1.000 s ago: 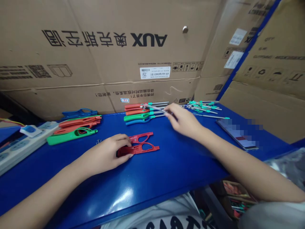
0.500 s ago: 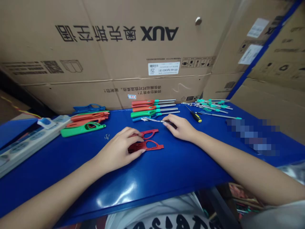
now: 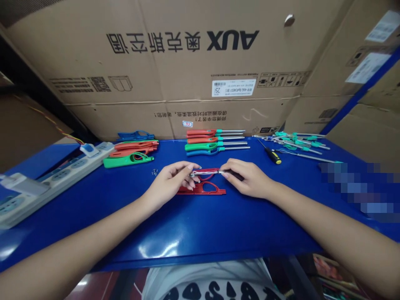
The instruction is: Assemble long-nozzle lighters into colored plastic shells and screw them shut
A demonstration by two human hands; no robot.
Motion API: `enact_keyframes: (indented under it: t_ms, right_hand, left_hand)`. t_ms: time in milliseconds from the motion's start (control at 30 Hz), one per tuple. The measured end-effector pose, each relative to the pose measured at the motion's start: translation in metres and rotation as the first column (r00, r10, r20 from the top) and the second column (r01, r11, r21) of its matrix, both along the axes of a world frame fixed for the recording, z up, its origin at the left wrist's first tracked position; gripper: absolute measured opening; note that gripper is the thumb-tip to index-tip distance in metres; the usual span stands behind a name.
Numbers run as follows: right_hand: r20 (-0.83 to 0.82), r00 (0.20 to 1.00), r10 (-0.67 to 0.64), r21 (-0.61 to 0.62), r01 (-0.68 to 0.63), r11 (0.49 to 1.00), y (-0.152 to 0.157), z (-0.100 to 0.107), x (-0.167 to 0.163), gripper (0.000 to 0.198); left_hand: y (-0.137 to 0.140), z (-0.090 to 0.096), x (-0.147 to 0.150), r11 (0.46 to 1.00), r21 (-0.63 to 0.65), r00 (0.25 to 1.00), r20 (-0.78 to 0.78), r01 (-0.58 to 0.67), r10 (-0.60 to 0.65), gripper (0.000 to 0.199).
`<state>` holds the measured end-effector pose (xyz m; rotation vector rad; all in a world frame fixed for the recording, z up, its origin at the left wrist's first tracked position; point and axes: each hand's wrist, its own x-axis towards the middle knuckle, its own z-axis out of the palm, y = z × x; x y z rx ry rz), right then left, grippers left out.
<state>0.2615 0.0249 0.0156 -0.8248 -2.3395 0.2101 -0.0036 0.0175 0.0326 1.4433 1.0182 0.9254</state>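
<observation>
Two bare hands meet at the middle of the bench [image 3: 187,233], a thin wired part [image 3: 205,172] stretched level between them. The left hand [image 3: 173,178] pinches its loose wire end between thumb and fingertips; the right hand [image 3: 248,177], narrow, grips the other end, with thumb on the near side and fingers curled over from the far side. Holding both ends presumably keeps the fine wires straight and manageable. Forearms reach in from the near left and near right, the left hand turned thumb-up, the right hand back-up and pointing left. Just below the wired part lie two red shells [image 3: 215,192], one nearer than the other, hollow side seemingly up, perhaps so their insides are easy to reach. Tiny metal bits [image 3: 154,171] sit just left of the left hand. Farther out, lighters [image 3: 203,146] lie in a row at far centre, rods to the right, likely lined up for neatness; coloured handles [image 3: 128,160] are stacked far left, loose rods [image 3: 301,141] heaped far right beside a screwdriver [image 3: 273,156]. A power strip [image 3: 59,175] runs along the left, and cardboard [image 3: 187,79] walls the far side.
</observation>
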Motion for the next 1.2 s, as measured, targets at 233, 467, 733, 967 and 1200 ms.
enact_keyframes:
  t_ms: [233, 467, 733, 967, 1200]
  right_hand:
    - [0.006, 1.000, 0.007, -0.055, -0.007, 0.998, -0.004, 0.002, -0.003, 0.018]
    - [0.002, 1.000, 0.010, -0.078, -0.010, 0.997, -0.004, 0.001, -0.002, 0.018]
    - [0.087, 0.995, 0.044, -0.079, -0.037, 0.996, -0.008, 0.004, -0.003, 0.022]
    - [0.170, 0.984, 0.059, -0.103, -0.042, 0.994, -0.010, 0.007, -0.004, 0.024]
    - [0.226, 0.969, 0.096, -0.090, -0.077, 0.993, -0.011, 0.010, -0.005, 0.027]
  left_hand:
    - [0.001, -0.001, -0.002, 1.000, 0.009, 0.999, -0.031, -0.030, 0.030, 0.038]
    - [-0.002, 0.001, -0.003, 0.976, 0.202, 0.991, -0.090, -0.082, 0.102, 0.040]
    - [-0.010, 0.001, -0.008, 0.542, 0.801, 0.901, -0.400, 0.253, 0.170, 0.020]
    - [-0.008, 0.000, -0.009, 0.484, 0.809, 0.883, -0.448, 0.333, 0.140, 0.015]
    - [-0.008, -0.002, -0.009, 0.509, 0.770, 0.834, -0.526, 0.385, 0.164, 0.021]
